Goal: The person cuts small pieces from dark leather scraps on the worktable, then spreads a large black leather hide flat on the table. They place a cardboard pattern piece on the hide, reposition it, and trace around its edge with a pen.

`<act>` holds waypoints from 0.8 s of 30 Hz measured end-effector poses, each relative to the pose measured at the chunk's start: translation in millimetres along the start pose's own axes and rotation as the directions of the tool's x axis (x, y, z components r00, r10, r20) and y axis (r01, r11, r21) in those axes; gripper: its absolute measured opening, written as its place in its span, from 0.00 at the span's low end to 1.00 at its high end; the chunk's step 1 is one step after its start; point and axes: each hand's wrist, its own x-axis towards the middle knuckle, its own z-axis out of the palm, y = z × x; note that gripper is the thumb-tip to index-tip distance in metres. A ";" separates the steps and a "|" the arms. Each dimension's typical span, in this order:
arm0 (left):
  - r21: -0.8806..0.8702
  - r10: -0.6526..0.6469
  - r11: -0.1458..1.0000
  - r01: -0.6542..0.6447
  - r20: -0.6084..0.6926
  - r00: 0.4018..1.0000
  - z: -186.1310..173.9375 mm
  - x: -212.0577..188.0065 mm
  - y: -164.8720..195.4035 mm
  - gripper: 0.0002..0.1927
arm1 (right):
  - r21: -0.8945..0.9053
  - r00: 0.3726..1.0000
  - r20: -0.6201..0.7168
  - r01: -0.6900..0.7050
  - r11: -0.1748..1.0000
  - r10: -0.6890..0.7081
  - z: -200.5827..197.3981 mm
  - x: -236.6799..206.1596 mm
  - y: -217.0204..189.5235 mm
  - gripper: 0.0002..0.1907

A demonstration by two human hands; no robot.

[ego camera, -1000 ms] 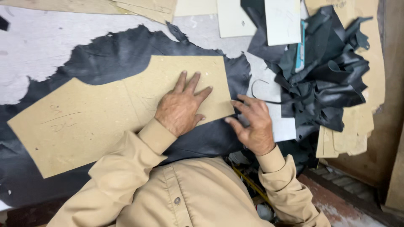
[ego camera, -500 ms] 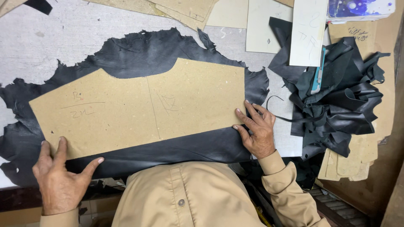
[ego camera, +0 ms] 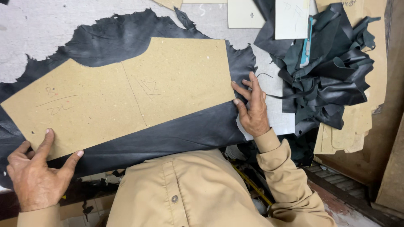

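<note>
Cardboard pattern lies flat on black leather hide. Left hand, fingers spread, presses its lower-left edge; right hand, fingers spread, touches its right edge. Leather scraps crowd the right.

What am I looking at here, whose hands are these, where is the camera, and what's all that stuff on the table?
There is no machine here. The picture comes from a camera worn on a person's head, looking straight down, so you see their own tan shirt and two bare hands.

On the pale, worn work table lies a large black leather hide with ragged edges. On top of it sits a flat brown cardboard pattern with faint pencil marks.

The left hand rests at the pattern's lower left corner, fingers spread on the card and leather. The right hand presses its fingertips at the pattern's right edge. Neither hand grips anything; both lie flat.

To the right is a heap of black leather scraps, with more cardboard pieces beneath and pale sheets above.
</note>
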 end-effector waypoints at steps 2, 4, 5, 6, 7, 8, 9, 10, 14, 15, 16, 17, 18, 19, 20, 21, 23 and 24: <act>0.033 0.011 0.999 -0.010 -0.010 1.000 -1.8 1.7 1.2 0.47 | 0.027 0.996 0.084 0.012 1.000 -0.014 -8.7 1.1 3.5 0.40; 0.046 0.023 0.999 -0.022 -0.026 0.999 -2.5 2.0 1.0 0.45 | 0.024 0.988 0.150 0.044 0.999 -0.048 -17.3 1.4 4.8 0.44; 0.058 0.035 0.998 -0.034 -0.020 0.999 -2.4 2.1 0.9 0.45 | 0.031 0.986 0.157 0.054 0.998 -0.059 -20.2 2.2 4.8 0.45; 0.069 0.047 0.997 -0.047 -0.007 0.999 -1.9 2.1 0.6 0.46 | 0.038 0.983 0.170 0.061 0.997 -0.066 -22.4 2.5 4.4 0.47; 0.078 0.056 0.995 -0.057 0.009 0.998 -1.5 1.6 0.4 0.46 | 0.047 0.980 0.187 0.067 0.997 -0.075 -24.2 2.9 3.9 0.49; 0.064 0.063 0.996 -0.062 -0.012 0.998 -0.5 1.3 0.2 0.45 | 0.059 0.979 0.194 0.055 0.997 -0.065 -25.0 3.6 3.4 0.50; 0.051 0.067 0.997 -0.065 -0.034 0.997 0.1 0.9 -0.5 0.44 | 0.073 0.978 0.201 0.044 0.996 -0.057 -25.4 4.2 2.9 0.50; 0.053 0.071 0.996 -0.068 -0.050 0.996 0.8 0.2 -1.3 0.44 | 0.088 0.977 0.209 0.032 0.996 -0.050 -25.1 4.8 2.3 0.51; 0.088 0.095 0.992 -0.087 -0.087 0.992 5.7 -1.2 -4.1 0.43 | 0.012 0.976 0.214 0.044 0.999 -0.045 -21.7 5.7 -0.4 0.50; 0.095 0.101 0.991 -0.094 -0.081 0.992 7.3 -1.5 -5.0 0.43 | -0.022 0.976 0.214 0.047 0.999 -0.041 -21.0 5.2 -1.1 0.50; 0.101 0.105 0.990 -0.097 -0.078 0.991 8.9 -1.2 -6.2 0.43 | -0.057 0.976 0.212 0.053 0.997 -0.040 -20.2 4.4 -1.6 0.51; 0.060 0.081 0.995 -0.076 -0.086 0.993 11.0 -1.5 -6.3 0.43 | -0.041 0.979 0.201 0.054 0.998 -0.045 -19.9 3.6 -1.6 0.52; 0.021 0.056 0.998 -0.054 -0.094 0.994 13.1 -1.5 -6.1 0.43 | -0.024 0.981 0.190 0.056 0.998 -0.050 -19.3 2.6 -1.4 0.52; 0.004 0.039 0.999 -0.039 -0.098 0.994 13.9 -1.2 -7.1 0.42 | -0.005 0.982 0.179 0.057 0.998 -0.055 -19.0 2.0 -0.7 0.53; -0.012 0.022 1.000 -0.024 -0.102 0.995 14.6 -0.9 -7.3 0.42 | 0.023 0.983 0.177 0.038 0.999 -0.042 -18.5 1.7 -0.1 0.50; -0.009 0.016 1.000 -0.017 -0.105 0.994 14.8 0.4 -7.2 0.42 | 0.048 0.984 0.174 0.019 0.999 -0.027 -17.9 2.3 0.8 0.47; 0.000 0.008 1.000 -0.008 -0.100 0.995 13.3 3.7 -5.5 0.42 | 0.077 0.991 0.130 -0.006 0.997 -0.004 -16.7 5.4 0.2 0.43; 0.008 0.001 1.000 -0.001 -0.084 0.996 11.4 5.7 -4.5 0.42 | 0.086 0.995 0.097 -0.014 0.996 0.005 -15.5 6.6 -3.1 0.42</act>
